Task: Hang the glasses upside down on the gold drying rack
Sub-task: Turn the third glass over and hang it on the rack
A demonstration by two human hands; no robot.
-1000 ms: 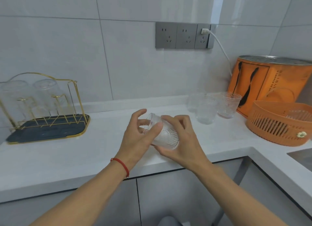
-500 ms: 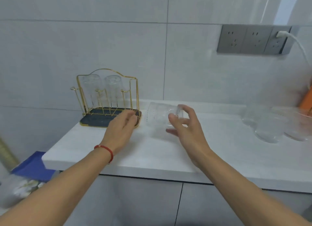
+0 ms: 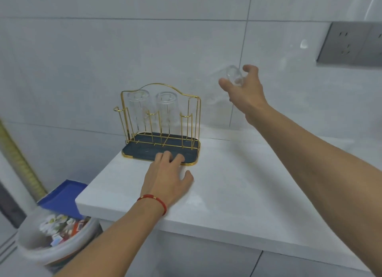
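The gold drying rack [image 3: 195, 115] stands on a dark tray [image 3: 144, 150] at the counter's back left corner. Two clear glasses [image 3: 137, 109] [image 3: 167, 109] hang upside down on its rear posts. My right hand [image 3: 246, 92] is raised to the right of the rack, above its top, and grips the base of a clear glass [image 3: 221, 84] that is tilted mouth-down to the left and blurred. My left hand [image 3: 167, 177] rests on the counter with its fingertips on the tray's front edge, holding nothing.
The white counter [image 3: 237, 189] ends at a left edge close to the rack. Below it on the floor stand a white bin with rubbish [image 3: 55, 235] and a blue box [image 3: 64, 196]. A grey socket panel [image 3: 351, 45] sits on the tiled wall at right.
My view has swung left toward the rack. My right hand lifted the glass from counter height up beside the rack. My left hand let go of the glass and settled on the tray's front edge.
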